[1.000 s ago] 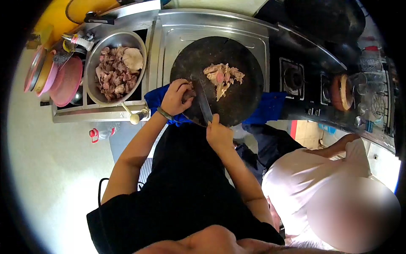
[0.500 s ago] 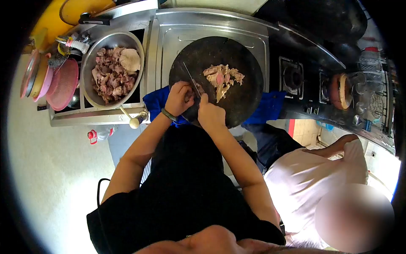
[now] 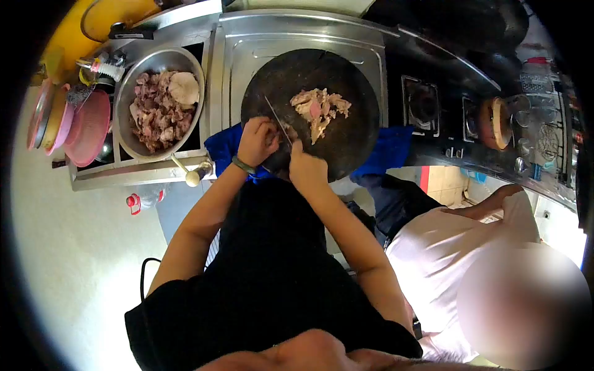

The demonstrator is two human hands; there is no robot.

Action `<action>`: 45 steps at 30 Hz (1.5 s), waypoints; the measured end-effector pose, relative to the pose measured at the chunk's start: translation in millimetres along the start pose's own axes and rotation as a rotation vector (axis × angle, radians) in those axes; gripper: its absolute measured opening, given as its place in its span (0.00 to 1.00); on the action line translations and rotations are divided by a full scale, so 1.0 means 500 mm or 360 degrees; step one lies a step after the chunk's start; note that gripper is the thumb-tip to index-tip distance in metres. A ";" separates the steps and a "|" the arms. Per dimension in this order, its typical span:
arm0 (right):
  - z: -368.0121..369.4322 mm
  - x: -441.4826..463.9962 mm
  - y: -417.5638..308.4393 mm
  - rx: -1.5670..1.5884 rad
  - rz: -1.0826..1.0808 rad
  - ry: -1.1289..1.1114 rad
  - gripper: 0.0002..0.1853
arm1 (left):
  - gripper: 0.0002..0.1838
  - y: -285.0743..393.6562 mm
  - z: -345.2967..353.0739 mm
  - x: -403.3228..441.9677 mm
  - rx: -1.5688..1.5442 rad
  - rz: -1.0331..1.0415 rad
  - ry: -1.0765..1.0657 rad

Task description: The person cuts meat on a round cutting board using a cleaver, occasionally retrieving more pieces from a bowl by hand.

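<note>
My right hand (image 3: 308,166) grips a knife (image 3: 276,117), its thin blade pointing away to the upper left over a round dark chopping board (image 3: 356,145). Just left of the blade, my left hand (image 3: 257,142) has its fingers curled on the board; what lies under them is hidden. A small bit of meat shows by the blade. Farther up the board sits a pile of chopped pale and pink meat (image 3: 318,108), apart from both hands.
Left of the board stands a steel bowl (image 3: 117,105) with meat pieces. Pink baskets (image 3: 90,133) lean at far left. A gas stove (image 3: 424,105) and a clay pot (image 3: 495,123) are to the right. Another person in a light shirt (image 3: 458,241) is close on my right.
The whole view has shifted slightly. My hands and the knife keep nearly the same places on the board, and the meat pile looks unchanged.
</note>
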State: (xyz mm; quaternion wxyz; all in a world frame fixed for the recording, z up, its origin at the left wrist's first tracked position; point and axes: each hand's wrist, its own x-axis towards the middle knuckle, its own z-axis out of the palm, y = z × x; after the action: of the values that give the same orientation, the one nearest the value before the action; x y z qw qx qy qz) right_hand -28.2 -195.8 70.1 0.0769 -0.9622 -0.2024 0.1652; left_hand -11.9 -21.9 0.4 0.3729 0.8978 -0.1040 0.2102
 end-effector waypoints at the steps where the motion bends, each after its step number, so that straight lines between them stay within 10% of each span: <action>1: 0.001 -0.029 0.008 -0.0051 -0.0006 -0.0029 0.23 | 0.18 0.005 0.001 -0.007 -0.0005 0.0028 -0.0018; 20: 0.025 -0.167 0.066 -0.0026 0.0226 -0.0290 0.22 | 0.19 0.025 0.021 -0.047 0.0017 -0.0191 0.0129; 28: -0.020 -0.150 0.107 0.0096 0.0205 0.0422 0.15 | 0.23 0.048 -0.034 -0.060 -0.0213 -0.0130 0.0066; 45: -0.034 -0.151 0.005 0.0053 0.0122 -0.0060 0.14 | 0.19 -0.001 0.001 -0.062 -0.0121 -0.0034 0.0043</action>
State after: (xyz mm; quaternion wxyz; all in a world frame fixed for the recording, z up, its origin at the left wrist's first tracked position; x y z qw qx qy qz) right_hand -86.8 -230.6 107.0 0.0827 -0.9646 -0.1640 0.1895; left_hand -39.2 -21.1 -14.5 0.4103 0.8811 -0.0974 0.2142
